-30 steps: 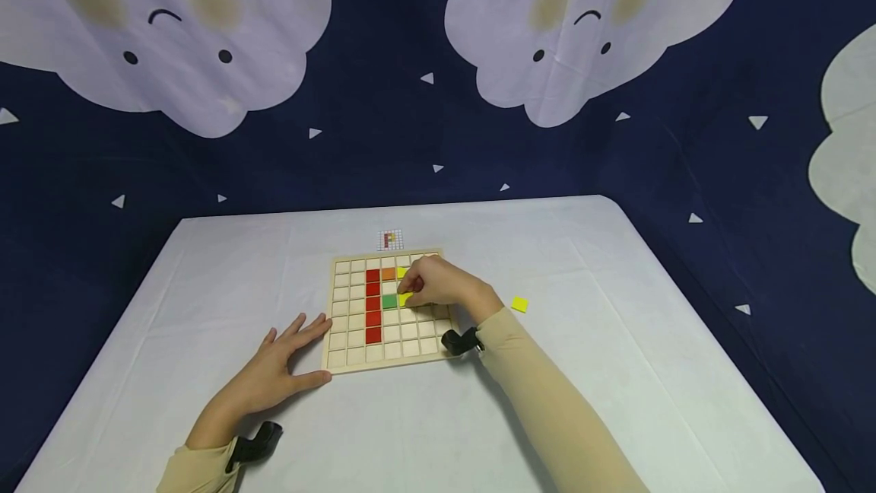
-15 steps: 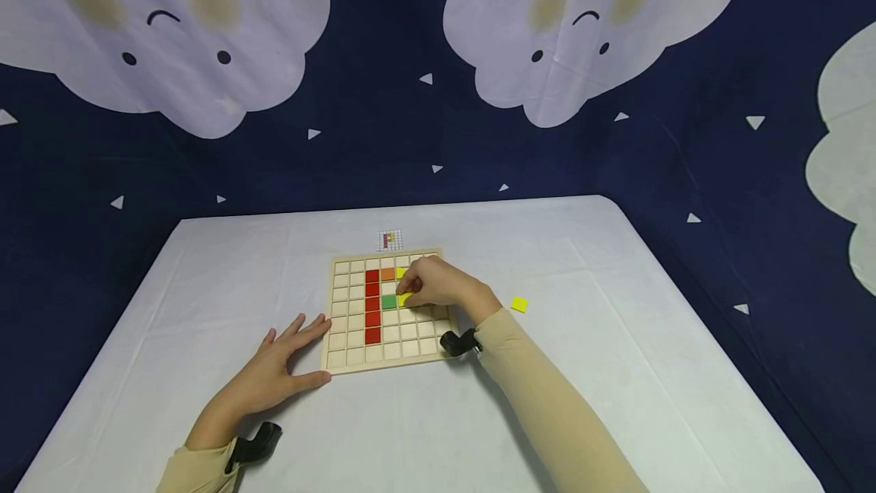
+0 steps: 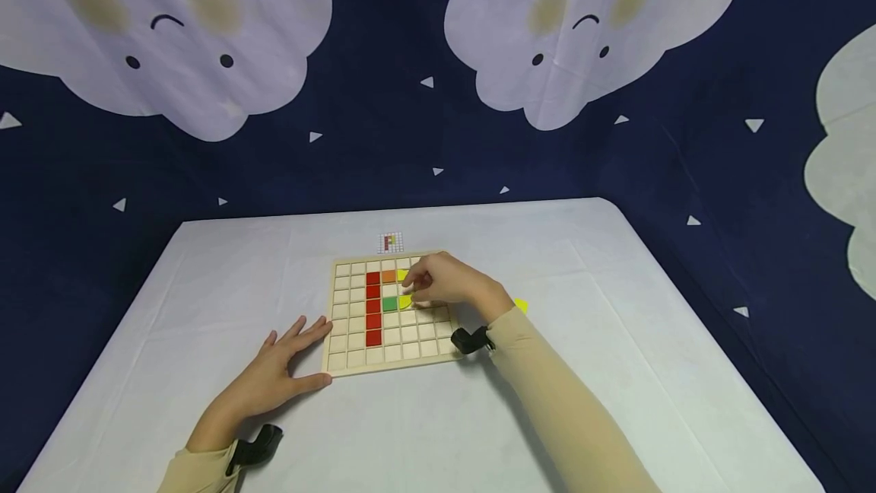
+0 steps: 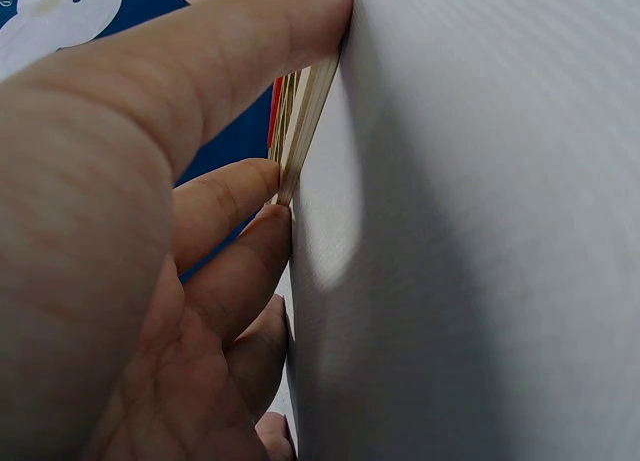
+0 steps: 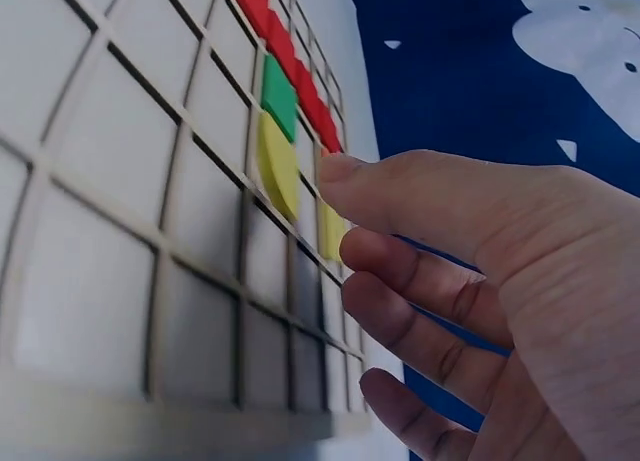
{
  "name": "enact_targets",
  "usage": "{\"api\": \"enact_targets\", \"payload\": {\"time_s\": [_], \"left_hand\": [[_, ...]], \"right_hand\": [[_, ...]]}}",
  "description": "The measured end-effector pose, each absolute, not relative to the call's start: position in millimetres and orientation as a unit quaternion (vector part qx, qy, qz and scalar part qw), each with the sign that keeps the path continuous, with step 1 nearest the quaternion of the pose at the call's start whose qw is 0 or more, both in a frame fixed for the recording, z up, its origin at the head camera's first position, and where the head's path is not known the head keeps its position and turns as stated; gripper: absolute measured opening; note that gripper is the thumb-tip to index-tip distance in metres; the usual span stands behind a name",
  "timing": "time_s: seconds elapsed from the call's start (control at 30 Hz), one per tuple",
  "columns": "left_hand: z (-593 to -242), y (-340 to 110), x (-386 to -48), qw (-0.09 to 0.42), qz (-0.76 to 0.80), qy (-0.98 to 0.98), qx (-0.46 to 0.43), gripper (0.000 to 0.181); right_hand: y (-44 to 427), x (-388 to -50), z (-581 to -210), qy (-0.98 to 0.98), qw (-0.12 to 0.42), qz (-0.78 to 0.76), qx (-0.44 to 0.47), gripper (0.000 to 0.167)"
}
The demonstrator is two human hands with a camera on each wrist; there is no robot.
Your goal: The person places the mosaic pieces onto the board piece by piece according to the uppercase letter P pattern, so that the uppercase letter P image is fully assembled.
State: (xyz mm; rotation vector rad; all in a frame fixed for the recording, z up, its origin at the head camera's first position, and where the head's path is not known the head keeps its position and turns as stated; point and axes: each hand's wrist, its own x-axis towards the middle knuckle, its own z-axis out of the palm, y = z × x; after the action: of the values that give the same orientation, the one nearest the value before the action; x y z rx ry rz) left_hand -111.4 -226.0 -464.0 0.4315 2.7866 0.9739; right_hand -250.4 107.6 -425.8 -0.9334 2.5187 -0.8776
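Observation:
A square wooden grid board lies on the white table. A column of several red tiles sits in its cells, with an orange tile and a green tile to their right. Beyond these are a yellow tile and a lower yellow piece with a curved edge. My right hand hovers over the board beside both yellow pieces; in the right wrist view its thumb and loosely bent fingers hold nothing. My left hand touches the board's left edge with thumb and fingertips, fingers spread.
One loose yellow tile lies on the table right of the board, partly behind the right forearm. A small printed card with a coloured grid pattern lies just past the board's far edge. Dark blue cloth with clouds hangs behind.
My right hand has lifted slightly and moved right, off the lower yellow piece, which now shows more. Its sleeve now partly covers the loose yellow tile. The left hand stays put.

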Motion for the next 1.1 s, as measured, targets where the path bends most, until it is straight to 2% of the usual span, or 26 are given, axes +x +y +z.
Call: {"api": "enact_targets", "payload": {"time_s": [0.3,0.57,0.87,1.1], "left_hand": [[-462,-226,-112,0.085,0.321,0.933,0.140,0.088],[-463,-225,-112,0.089,0.326,0.931,0.138,0.088],[-463,-225,-111,0.090,0.331,0.929,0.139,0.088],[-465,-225,-112,0.087,0.326,0.931,0.140,0.088]], "right_hand": [[166,-248,-408,0.898,0.132,-0.289,-0.303,0.017],[221,-238,-407,0.912,0.137,-0.288,-0.258,0.022],[254,-229,-415,0.922,0.160,-0.279,-0.217,0.035],[270,-226,-421,0.923,0.166,-0.279,-0.207,0.033]]}}
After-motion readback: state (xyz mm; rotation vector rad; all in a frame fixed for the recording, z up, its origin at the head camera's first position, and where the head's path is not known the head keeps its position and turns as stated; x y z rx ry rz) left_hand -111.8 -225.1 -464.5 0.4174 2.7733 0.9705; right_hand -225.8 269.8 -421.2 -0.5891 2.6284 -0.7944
